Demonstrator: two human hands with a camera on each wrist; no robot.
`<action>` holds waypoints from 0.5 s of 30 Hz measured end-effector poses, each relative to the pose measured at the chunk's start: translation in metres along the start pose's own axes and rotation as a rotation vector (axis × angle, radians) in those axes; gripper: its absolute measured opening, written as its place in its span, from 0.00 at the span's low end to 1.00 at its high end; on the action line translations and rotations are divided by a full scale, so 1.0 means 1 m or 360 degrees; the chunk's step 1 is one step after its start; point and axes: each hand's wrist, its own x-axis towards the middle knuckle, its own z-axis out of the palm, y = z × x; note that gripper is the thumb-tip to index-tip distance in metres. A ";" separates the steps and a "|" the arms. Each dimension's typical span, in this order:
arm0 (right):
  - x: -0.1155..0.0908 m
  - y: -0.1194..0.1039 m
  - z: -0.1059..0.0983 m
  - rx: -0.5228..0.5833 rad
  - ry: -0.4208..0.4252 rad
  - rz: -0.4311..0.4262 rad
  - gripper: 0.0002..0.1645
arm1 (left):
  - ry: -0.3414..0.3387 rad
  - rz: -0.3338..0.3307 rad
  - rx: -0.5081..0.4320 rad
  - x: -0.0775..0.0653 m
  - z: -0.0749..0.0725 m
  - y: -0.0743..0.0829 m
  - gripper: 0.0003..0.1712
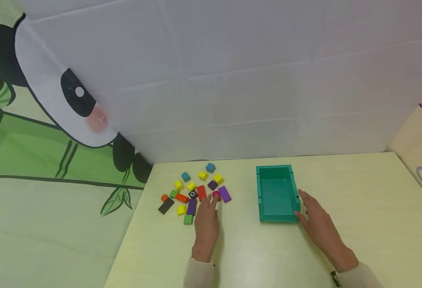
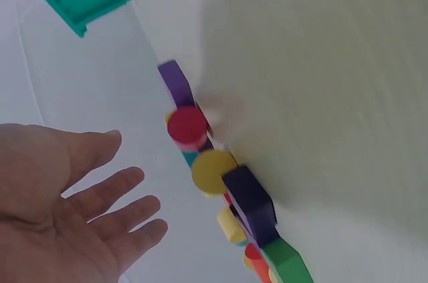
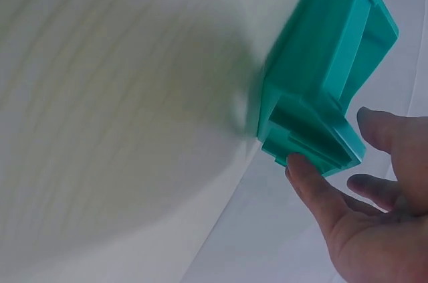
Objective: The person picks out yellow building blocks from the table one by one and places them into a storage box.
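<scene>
My left hand (image 1: 206, 225) hovers at the near right side of a group of coloured blocks, its fingers extended and nothing between them. Just past its fingertips is a red round block (image 1: 216, 195); a purple block (image 1: 224, 194) lies to the right of that and a red rectangular block (image 1: 202, 193) to the left. In the left wrist view, the thumb and fingers are spread apart from the red round block (image 2: 188, 127). My right hand (image 1: 318, 221) is beside the green plastic box (image 1: 279, 218), with relaxed fingers right at its right wall.
Several other blocks lie scattered at the table's left, among them a black block (image 1: 166, 206), a dark purple block (image 1: 192, 207), a green block (image 1: 188, 219) and a blue block (image 1: 210, 167). White cloth (image 1: 232, 100) hangs behind the table's back edge.
</scene>
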 end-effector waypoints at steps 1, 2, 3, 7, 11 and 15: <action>0.001 -0.001 0.001 0.0008 -0.0006 0.0004 0.45 | -0.0007 -0.0019 0.0000 0.002 -0.001 -0.003 0.29; 0.002 -0.001 0.001 0.0010 -0.0010 0.0007 0.45 | -0.0020 -0.0037 -0.0001 0.003 -0.003 -0.006 0.29; 0.003 -0.002 0.002 0.0002 -0.0013 0.0007 0.44 | -0.0031 -0.0051 -0.0007 0.004 -0.004 -0.008 0.29; 0.004 -0.005 0.003 -0.0014 -0.0031 0.0021 0.43 | -0.0093 -0.0105 -0.0064 0.008 -0.008 -0.015 0.27; 0.007 -0.006 0.005 -0.0039 -0.0022 0.0020 0.43 | -0.0150 -0.0145 -0.0088 0.013 -0.007 -0.021 0.26; 0.008 -0.006 0.008 -0.0062 0.0030 -0.0030 0.42 | -0.0203 -0.0181 -0.0079 0.018 -0.006 -0.026 0.25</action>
